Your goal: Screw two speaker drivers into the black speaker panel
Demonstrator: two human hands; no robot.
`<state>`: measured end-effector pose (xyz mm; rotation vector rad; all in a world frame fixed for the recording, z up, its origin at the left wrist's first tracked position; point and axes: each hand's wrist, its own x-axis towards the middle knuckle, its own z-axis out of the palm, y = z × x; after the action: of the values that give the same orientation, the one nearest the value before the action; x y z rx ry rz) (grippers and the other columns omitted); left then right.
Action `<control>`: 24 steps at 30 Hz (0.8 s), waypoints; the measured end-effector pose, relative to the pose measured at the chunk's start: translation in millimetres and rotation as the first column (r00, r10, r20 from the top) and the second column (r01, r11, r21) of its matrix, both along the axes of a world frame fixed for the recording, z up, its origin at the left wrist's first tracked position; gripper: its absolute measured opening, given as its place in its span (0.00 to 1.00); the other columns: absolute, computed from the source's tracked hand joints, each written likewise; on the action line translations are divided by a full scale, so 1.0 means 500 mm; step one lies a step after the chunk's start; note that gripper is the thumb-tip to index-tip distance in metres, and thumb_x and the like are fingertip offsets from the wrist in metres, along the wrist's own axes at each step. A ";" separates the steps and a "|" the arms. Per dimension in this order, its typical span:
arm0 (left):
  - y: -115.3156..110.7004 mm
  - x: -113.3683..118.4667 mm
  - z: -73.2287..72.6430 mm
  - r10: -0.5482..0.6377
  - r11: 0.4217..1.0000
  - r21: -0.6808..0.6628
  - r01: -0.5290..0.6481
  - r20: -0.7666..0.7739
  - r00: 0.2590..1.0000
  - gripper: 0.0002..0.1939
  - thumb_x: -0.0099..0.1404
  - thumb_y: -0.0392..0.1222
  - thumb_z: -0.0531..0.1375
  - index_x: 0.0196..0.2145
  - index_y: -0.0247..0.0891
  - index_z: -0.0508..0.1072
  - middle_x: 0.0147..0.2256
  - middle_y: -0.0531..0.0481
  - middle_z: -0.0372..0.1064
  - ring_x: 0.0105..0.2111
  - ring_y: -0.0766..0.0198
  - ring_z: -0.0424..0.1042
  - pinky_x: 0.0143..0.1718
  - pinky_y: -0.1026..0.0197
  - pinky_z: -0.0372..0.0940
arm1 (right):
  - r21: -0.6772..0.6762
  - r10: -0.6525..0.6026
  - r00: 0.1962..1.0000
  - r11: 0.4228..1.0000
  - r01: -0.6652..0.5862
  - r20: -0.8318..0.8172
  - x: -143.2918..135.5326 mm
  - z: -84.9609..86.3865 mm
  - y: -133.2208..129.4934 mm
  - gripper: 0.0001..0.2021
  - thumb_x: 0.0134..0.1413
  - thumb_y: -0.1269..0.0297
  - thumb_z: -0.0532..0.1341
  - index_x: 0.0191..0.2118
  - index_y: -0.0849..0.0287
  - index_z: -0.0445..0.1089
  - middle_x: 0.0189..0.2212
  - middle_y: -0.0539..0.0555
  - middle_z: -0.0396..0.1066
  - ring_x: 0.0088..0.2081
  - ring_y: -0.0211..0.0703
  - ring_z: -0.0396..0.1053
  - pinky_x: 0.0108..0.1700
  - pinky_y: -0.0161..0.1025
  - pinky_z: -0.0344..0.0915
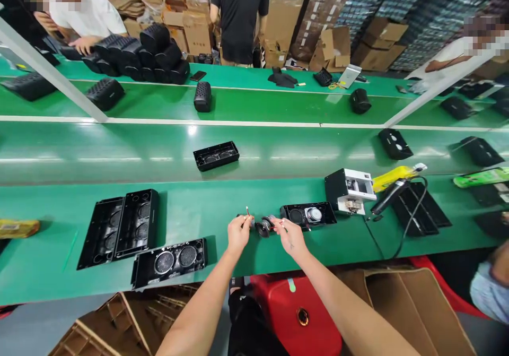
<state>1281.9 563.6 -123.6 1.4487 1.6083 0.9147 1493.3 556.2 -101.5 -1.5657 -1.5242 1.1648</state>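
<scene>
Both hands working just below frame centre. Speaker (263,228) sits between them: small, round, black, dark cone, partly covered by fingertips. Left hand (239,234): fingers pinched together, thin wire (247,211) with pale tip poking up from between them; small dark bit at the fingertips too, too small to identify. Right hand (289,234): thumb and fingers nearly closed, grasping the speaker at its right edge; exact contact partly hidden.

Just right of the right hand, an open black case (295,216) on the green table (199,197), silver round part (314,215) inside it. Right of that, small black-and-white machine (345,189), then a dark corded tool (390,197) and a yellow pack (392,178) at centre right.

Lower left of frame: front case (175,260), open, two round mesh grilles showing; beyond it two more open cases (137,222) side by side. Another yellow pack at far left edge. One open tray-like case (216,156) lies alone near centre, above the hands.

Bottom of frame: red stool (302,340), cardboard box (413,303) lower right. Upper left: heap of black speaker boxes (155,59), person in white beside it. Top centre: person in black shirt (240,16), cartons behind.
</scene>
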 end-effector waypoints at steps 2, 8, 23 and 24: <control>0.012 0.003 -0.004 -0.011 1.000 0.013 0.011 -0.003 1.000 0.14 0.73 0.49 0.60 0.48 0.36 0.74 0.45 0.46 0.74 0.41 0.61 0.75 0.44 0.53 0.74 | 0.004 0.008 1.000 1.000 -0.008 0.015 -0.005 -0.015 0.032 0.16 0.69 0.54 0.60 0.49 0.63 0.71 0.44 0.56 0.73 0.41 0.40 0.73 0.45 0.43 0.75; 0.017 0.020 0.002 -0.016 1.000 0.010 0.016 -0.054 0.998 0.14 0.73 0.49 0.60 0.48 0.36 0.74 0.45 0.46 0.74 0.41 0.62 0.75 0.44 0.53 0.74 | -0.012 0.045 0.999 0.999 -0.045 0.008 -0.007 -0.044 0.061 0.16 0.69 0.54 0.60 0.50 0.63 0.71 0.44 0.56 0.73 0.41 0.40 0.73 0.46 0.43 0.75; -0.058 0.097 0.007 0.451 0.889 0.058 -0.453 -0.269 0.851 0.23 0.72 0.49 0.61 0.59 0.37 0.67 0.53 0.42 0.69 0.41 0.61 0.74 0.40 0.55 0.75 | -0.147 0.233 0.952 0.953 -0.264 -0.198 0.113 -0.054 -0.125 0.25 0.74 0.51 0.50 0.67 0.61 0.58 0.46 0.58 0.73 0.37 0.39 0.75 0.42 0.41 0.77; -0.071 0.101 0.010 0.468 0.879 0.051 -0.475 -0.292 0.834 0.25 0.71 0.50 0.62 0.61 0.38 0.65 0.55 0.41 0.68 0.40 0.61 0.74 0.38 0.56 0.74 | -0.154 0.281 0.942 0.938 -0.310 -0.185 0.156 -0.058 -0.170 0.25 0.75 0.52 0.48 0.67 0.62 0.58 0.43 0.57 0.74 0.36 0.38 0.75 0.42 0.41 0.77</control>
<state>1332.4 528.2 -118.4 1.2302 2.2625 0.9720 1571.2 471.4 -130.5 -1.3447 -1.6210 1.5999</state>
